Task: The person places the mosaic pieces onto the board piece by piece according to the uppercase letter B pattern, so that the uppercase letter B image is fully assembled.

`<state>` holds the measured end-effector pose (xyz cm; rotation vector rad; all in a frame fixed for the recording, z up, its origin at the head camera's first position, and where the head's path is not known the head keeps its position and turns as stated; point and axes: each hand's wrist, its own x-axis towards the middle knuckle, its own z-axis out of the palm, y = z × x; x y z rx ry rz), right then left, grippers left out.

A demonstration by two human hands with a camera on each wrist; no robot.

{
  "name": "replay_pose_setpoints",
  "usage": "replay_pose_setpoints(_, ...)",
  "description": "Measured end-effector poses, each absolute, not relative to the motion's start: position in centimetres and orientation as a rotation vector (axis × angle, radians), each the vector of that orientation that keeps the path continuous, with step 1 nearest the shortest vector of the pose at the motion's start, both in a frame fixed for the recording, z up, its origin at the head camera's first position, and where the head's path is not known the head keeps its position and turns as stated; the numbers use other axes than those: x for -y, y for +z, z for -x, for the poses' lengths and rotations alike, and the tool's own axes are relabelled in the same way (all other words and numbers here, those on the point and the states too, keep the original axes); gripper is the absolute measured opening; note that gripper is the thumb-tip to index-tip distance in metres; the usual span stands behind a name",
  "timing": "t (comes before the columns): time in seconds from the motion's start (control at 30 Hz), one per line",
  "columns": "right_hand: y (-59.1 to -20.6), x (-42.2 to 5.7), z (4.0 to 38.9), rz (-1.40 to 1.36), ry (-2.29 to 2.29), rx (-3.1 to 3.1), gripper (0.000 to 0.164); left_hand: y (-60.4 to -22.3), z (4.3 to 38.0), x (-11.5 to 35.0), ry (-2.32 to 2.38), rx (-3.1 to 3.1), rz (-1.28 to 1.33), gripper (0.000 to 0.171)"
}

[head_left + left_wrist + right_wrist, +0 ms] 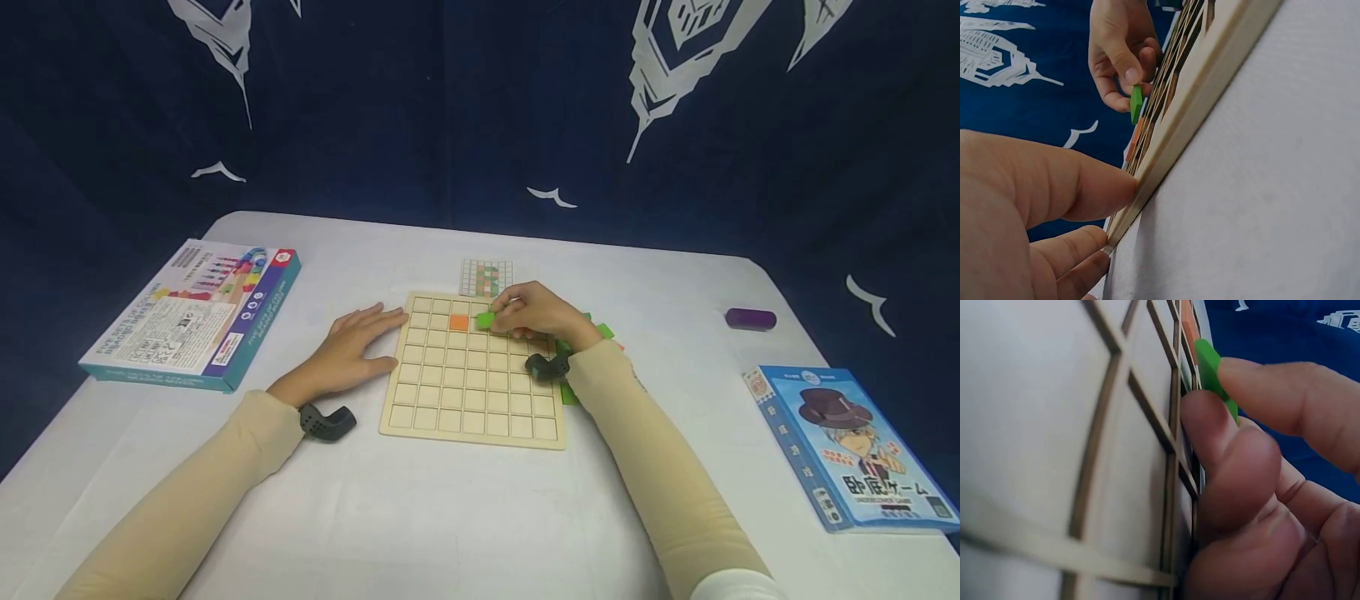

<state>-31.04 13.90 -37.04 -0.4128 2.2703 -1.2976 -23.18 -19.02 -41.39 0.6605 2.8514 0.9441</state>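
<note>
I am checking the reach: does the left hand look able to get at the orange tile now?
Probably yes: the left hand is at the left edge of the wooden grid board, with only unfilled cells between it and the orange tile. The right hand, pinching a green tile, is beyond it.

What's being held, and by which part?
Right hand pinches a green tile by the end away from the orange tile; left hand only touches the edge of the board.
</note>
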Motion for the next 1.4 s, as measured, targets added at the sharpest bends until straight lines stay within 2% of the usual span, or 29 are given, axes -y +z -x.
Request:
replay_pose_setpoints(0.33, -36.6, -13.0, 31.0, 0.474, -1.190, -2.320, 0.024, -41.6, 23.2, 19.0, 0.948, -2.853, -0.657, 0.073)
replay_pose_setpoints(0.93, -36.7, -12.2, 30.9, 0.456, -1.131, -2.415, 0.024, -41.4, 23.2, 19.0, 0.959, -2.849, -0.667, 0.072)
replay_pose_setpoints(1.4, -36.6, -14.9, 30.7, 0.509, -1.309, -2.271, 0.028, -41.4, 23.2, 19.0, 0.948, -2.847, -0.658, 0.072)
